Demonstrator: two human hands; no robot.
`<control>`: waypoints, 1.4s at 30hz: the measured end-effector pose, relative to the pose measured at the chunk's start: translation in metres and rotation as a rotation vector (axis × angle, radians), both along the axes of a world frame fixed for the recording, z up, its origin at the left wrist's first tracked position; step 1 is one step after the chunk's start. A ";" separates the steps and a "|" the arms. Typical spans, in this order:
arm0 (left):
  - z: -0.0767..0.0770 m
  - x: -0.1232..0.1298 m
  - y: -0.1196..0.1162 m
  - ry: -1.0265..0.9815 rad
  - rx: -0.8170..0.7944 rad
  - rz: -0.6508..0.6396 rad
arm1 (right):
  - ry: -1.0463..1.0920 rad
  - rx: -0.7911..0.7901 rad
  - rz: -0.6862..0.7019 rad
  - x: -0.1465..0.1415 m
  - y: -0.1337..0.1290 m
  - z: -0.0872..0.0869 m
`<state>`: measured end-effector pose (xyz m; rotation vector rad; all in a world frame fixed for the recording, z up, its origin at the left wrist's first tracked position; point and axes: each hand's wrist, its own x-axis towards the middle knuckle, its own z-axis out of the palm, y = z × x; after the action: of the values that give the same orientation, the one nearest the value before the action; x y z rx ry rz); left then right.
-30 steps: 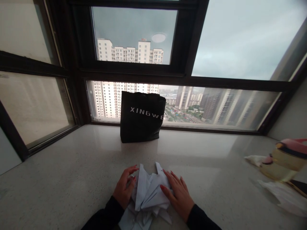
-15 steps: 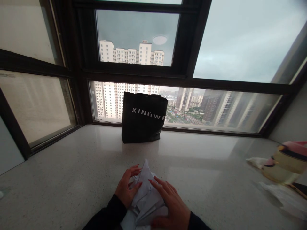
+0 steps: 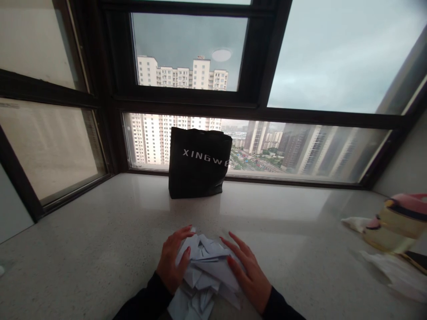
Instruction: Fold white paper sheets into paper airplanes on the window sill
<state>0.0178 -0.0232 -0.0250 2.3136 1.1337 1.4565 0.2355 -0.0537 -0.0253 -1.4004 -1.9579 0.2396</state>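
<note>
A loose heap of white folded or torn paper pieces (image 3: 207,266) lies on the pale speckled sill at the bottom middle. Cupped along its left side is my left hand (image 3: 175,258), fingers bent and apart, thumb resting against the paper. On the opposite side my right hand (image 3: 248,271) is spread, its fingers stretched forward and its thumb at the heap's edge. Neither hand grips a piece. The lower end of the heap runs toward the picture's bottom edge, between my dark sleeves.
A black bag (image 3: 200,164) with white lettering stands upright beyond the heap, near the window. At the right edge are a yellowish container with a pink lid (image 3: 395,224) and some crumpled white material (image 3: 396,275). Dark window frames (image 3: 253,178) border the sill (image 3: 110,249).
The pointed paper that stood up between my hands is down, and the heap lies flatter and more spread. My right hand has shifted slightly forward and right, its fingers wider.
</note>
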 end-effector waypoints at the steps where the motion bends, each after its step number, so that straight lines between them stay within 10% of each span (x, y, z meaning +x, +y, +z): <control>1: 0.004 0.002 -0.005 0.050 0.027 -0.012 | 0.021 0.025 -0.007 0.000 0.000 0.001; 6: 0.007 0.020 -0.028 0.424 0.268 -0.235 | 0.093 0.084 -0.020 0.002 0.003 -0.002; 11: -0.008 0.026 -0.025 0.686 0.370 -0.191 | 0.076 0.001 0.111 -0.004 0.000 -0.009; 18: -0.004 0.019 -0.018 0.615 0.246 0.061 | 0.144 0.037 -0.003 -0.006 -0.001 0.002; 27: -0.004 0.029 -0.032 0.606 0.234 -0.064 | 0.293 -0.174 0.217 -0.010 -0.006 0.003; 36: 0.003 0.027 -0.034 0.537 0.209 -0.082 | 0.198 -0.043 0.137 -0.006 -0.007 0.010; 42: 0.006 -0.003 0.000 0.403 0.023 0.352 | -0.077 0.012 0.189 -0.012 -0.013 0.006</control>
<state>0.0150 -0.0232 -0.0190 2.5979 1.7119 1.1201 0.2232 -0.0667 -0.0196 -1.2336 -2.1545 0.2643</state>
